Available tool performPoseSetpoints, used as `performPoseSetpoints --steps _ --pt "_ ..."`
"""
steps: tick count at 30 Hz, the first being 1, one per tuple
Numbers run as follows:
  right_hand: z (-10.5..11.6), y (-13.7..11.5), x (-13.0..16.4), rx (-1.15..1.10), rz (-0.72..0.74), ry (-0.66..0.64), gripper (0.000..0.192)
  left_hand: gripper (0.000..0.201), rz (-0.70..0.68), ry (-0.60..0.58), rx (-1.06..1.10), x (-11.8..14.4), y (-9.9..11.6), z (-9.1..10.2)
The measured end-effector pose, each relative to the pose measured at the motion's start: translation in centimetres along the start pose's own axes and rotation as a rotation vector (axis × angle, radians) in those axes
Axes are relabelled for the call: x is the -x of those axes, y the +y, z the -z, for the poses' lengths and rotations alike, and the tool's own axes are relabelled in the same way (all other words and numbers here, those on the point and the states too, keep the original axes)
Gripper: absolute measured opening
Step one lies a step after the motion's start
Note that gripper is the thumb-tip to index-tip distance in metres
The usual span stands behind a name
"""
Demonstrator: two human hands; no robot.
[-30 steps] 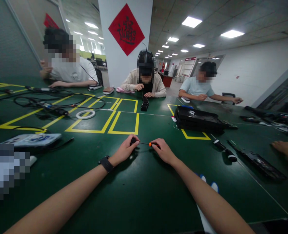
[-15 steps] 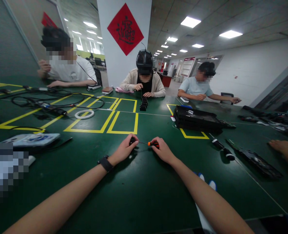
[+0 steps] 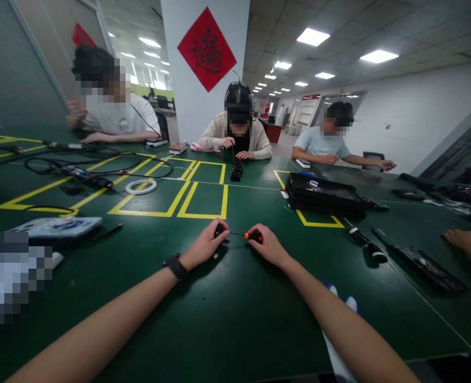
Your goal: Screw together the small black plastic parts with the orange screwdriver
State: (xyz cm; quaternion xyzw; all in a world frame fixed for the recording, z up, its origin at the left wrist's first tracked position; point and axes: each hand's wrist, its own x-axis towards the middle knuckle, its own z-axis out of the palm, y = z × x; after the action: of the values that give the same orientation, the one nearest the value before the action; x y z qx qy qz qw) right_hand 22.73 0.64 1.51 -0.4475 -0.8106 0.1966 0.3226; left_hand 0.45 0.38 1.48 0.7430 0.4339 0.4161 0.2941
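Hands barely shifted since before, left hand (image 3: 205,246) gripping small black part (image 3: 218,230), right hand (image 3: 267,246) gripping screwdriver (image 3: 252,236), green table (image 3: 227,319)

Bright ceiling panels (image 3: 313,36), soft shadows, strong fisheye warping at edges.

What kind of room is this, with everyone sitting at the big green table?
Probably a workshop or assembly room. People sit around a green table marked with yellow tape boxes. The right hand holds a small screwdriver to a black part in the left hand, and cables lie about.
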Motion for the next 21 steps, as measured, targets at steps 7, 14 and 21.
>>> performPoseSetpoints --steps 7,14,21 --pt "0.21 -0.05 -0.12 0.007 0.032 -0.033 0.02 0.019 0.001 0.01 -0.007 0.0 -0.21 -0.13" --pt "0.18 -0.86 0.2 -0.042 0.024 0.009 0.017 0.021 0.04 0.031 0.023 -0.18 -0.54 -0.07" --pt "0.09 -0.55 -0.12 -0.01 -0.023 -0.014 0.02 0.02 0.053 0.028 0.026 -0.18 -0.54 -0.04"
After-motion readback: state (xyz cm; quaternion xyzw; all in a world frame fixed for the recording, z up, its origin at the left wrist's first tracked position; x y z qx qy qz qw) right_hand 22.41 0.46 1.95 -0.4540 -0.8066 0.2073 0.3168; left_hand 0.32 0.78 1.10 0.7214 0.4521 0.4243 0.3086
